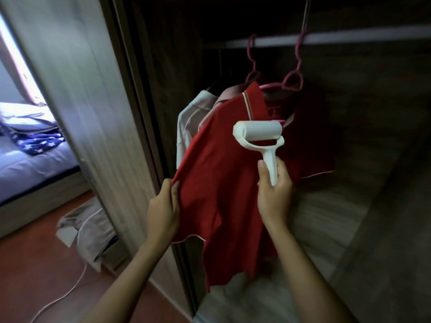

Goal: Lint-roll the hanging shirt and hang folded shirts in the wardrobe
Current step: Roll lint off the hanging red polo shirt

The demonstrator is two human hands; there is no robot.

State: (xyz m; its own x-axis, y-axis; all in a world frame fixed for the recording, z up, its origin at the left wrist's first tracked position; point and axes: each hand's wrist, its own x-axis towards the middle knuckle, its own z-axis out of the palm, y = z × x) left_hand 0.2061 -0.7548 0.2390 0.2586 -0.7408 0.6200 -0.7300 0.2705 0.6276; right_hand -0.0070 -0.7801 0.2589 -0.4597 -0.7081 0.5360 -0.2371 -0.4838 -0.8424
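- Head view looks down into the open wardrobe (349,141), and the lint-rolling step is the one in hand.
- Red shirt (224,183) hangs from a pink hanger (292,81) on the wardrobe's rail (349,36), with its body drawn out toward the camera.
- Left hand (163,206) is closed on the red shirt's left edge, fingers pinching the cloth and holding it out taut.
- Right hand (274,192) is wrapped firmly around the handle of the white lint roller (257,134); the thumb lies up along the handle.
- Roller's drum sits high on the red shirt, just below the collar; whether it presses on the cloth or hovers just off it, I cannot tell.
- White shirt (186,127) hangs just left of the red shirt, on a second pink hanger (253,64).
- Folded clothes (93,231) lie on the floor left of the wardrobe's door panel, so the hanging step looks not yet begun for these.
- Next move, as I judge it: draw the roller down the stretched panel toward the hem, left hand keeping tension so the cloth does not bunch.
- Blur softens the picture, so no lint can be made out on the red shirt.
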